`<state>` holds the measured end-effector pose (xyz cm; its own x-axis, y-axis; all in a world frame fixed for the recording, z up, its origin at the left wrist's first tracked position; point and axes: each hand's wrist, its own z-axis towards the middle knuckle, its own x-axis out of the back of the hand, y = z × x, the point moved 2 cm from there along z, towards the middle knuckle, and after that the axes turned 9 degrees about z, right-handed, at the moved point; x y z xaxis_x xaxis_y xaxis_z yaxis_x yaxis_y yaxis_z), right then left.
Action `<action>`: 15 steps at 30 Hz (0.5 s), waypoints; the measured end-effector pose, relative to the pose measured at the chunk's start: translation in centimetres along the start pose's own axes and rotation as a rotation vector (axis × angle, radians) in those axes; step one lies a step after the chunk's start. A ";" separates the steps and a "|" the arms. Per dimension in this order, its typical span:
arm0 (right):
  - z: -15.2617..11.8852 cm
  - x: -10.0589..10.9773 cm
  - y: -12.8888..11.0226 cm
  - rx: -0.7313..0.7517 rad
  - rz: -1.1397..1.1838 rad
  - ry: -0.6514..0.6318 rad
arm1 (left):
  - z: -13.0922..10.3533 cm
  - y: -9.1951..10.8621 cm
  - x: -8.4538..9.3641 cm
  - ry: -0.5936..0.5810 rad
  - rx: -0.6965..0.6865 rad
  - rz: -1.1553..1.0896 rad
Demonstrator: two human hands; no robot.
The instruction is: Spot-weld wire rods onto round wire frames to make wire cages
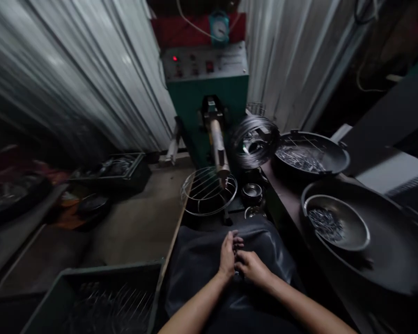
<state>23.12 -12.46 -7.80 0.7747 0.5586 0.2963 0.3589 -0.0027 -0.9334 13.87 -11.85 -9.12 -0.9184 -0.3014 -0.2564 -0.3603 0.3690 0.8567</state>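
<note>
My left hand (229, 256) is above the dark cloth (191, 260) over my lap, its palm turned inward and its fingers curled. Against that palm rests my right hand (251, 265), with its fingers bent and drawn together. Whatever lies between the two hands is too small and dark to make out. Just beyond them, a round wire grid (209, 214) sits under the rod-shaped arm (218, 144) of a green machine (184, 97). The hands do not touch the grid.
A coil of wire (273, 139) hangs right of the machine arm. Farther right are a pan of thin metal rods (337, 160) and a bowl of small metal pieces (325, 225) in a large pan (400, 250). A green crate (66, 278) with wire parts stands at lower left.
</note>
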 end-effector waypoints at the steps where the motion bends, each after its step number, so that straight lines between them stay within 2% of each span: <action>1: 0.1 0.1 0.1 -0.004 -0.006 -0.010 | -0.1 -0.1 -0.2 -0.012 -0.030 0.014; 4: 0.0 1.2 0.3 0.023 0.012 -0.016 | -0.5 0.3 -0.1 -0.069 -0.112 0.090; 7: -0.7 4.2 1.3 0.056 -0.024 0.133 | -0.6 1.8 1.4 -0.067 -0.221 0.161; 9: -1.4 6.4 2.9 0.084 -0.098 0.292 | -0.1 3.5 3.7 0.062 -0.301 0.186; 11: -1.9 8.0 4.8 0.111 -0.159 0.367 | 0.9 5.8 6.8 0.280 -0.341 0.208; 13: -2.1 8.6 6.6 0.107 -0.210 0.339 | 2.2 8.5 9.7 0.472 -0.328 0.243; 15: -1.9 8.3 7.6 0.083 -0.263 0.280 | 3.8 11.8 11.8 0.544 -0.314 0.298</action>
<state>33.23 -9.39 -12.10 0.7784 0.2829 0.5604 0.5293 0.1842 -0.8282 -1.78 -7.73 -3.75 -0.7287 -0.6548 0.2005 0.0344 0.2574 0.9657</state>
